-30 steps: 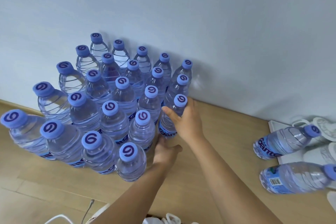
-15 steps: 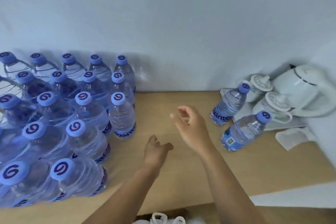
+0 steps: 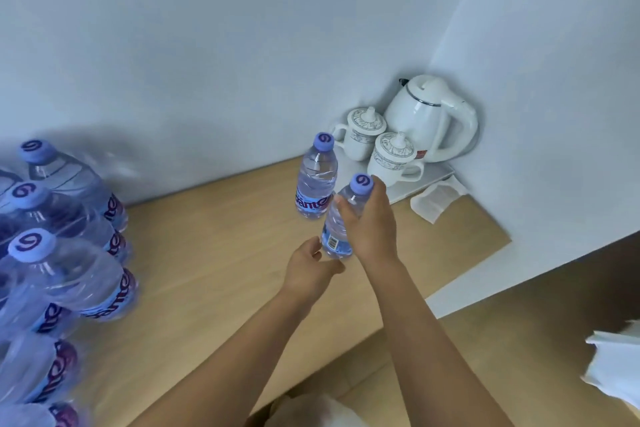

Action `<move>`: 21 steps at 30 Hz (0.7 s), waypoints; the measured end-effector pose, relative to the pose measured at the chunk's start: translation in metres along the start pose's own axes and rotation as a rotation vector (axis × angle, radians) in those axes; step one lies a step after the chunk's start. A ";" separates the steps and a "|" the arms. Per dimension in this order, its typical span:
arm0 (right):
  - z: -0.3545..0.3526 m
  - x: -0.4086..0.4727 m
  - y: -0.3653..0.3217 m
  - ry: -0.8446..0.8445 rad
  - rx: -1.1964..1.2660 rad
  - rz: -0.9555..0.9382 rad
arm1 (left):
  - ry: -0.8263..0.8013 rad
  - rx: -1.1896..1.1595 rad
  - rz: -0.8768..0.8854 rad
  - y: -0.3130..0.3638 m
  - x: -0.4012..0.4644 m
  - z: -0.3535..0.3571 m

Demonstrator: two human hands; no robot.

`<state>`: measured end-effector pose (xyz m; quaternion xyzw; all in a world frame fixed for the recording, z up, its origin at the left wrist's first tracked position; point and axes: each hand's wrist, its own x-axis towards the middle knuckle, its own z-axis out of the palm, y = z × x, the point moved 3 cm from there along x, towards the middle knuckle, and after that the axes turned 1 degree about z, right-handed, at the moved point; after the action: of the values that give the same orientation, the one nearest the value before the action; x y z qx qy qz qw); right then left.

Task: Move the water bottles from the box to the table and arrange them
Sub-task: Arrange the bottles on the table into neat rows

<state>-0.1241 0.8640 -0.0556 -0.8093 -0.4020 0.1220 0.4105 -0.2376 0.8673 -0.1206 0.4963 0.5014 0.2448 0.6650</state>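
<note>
On my wooden table (image 3: 214, 253), the cluster of clear plastic water bottles (image 3: 65, 253) stands left; 2 clear plastic bottles (image 3: 317, 180) stand centre, before 2 lidded ceramic cups (image 3: 381, 149) and a white electric kettle (image 3: 433, 118).

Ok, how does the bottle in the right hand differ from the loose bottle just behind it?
The held bottle is gripped by the right hand around its upper body; the free bottle stands untouched. The held bottle shows a barcode; the free bottle shows its brand lettering. The held bottle is nearer the table edge; the free bottle nearer the wall. Both are clear with purple caps.
</note>
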 end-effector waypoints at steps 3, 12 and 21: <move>-0.001 -0.002 0.005 0.026 -0.025 -0.025 | -0.015 -0.014 0.034 0.002 -0.002 0.005; -0.011 -0.028 -0.043 -0.044 0.379 -0.088 | -0.161 0.022 0.044 -0.011 -0.034 -0.072; 0.051 -0.052 -0.121 -0.405 0.601 -0.020 | -0.136 -0.212 0.148 -0.016 -0.102 -0.133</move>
<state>-0.2510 0.8945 -0.0024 -0.6082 -0.4292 0.3887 0.5430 -0.3995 0.8320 -0.0919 0.4742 0.3887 0.3107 0.7263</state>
